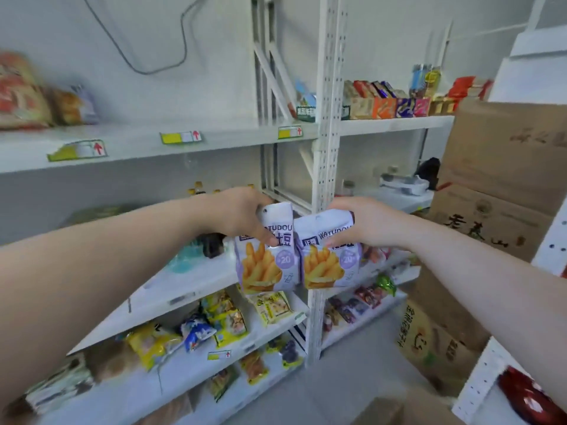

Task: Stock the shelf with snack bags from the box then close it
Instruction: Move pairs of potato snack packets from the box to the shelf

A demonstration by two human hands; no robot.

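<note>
Left hand (242, 214) pinches top of one purple fries bag (266, 259); right hand (365, 223) grips top of second fries bag (329, 256); bags hang side by side, touching, print facing out, likely so they go onto shelf upright and label-forward; both held in air before white shelf unit (325, 167), in front of its upright post, above lower shelves of yellow snack packs (227, 320); upper shelf front edge (138, 148) bare near tags, probable target; cardboard box (395, 409) at bottom edge of view, state unclear.
</note>
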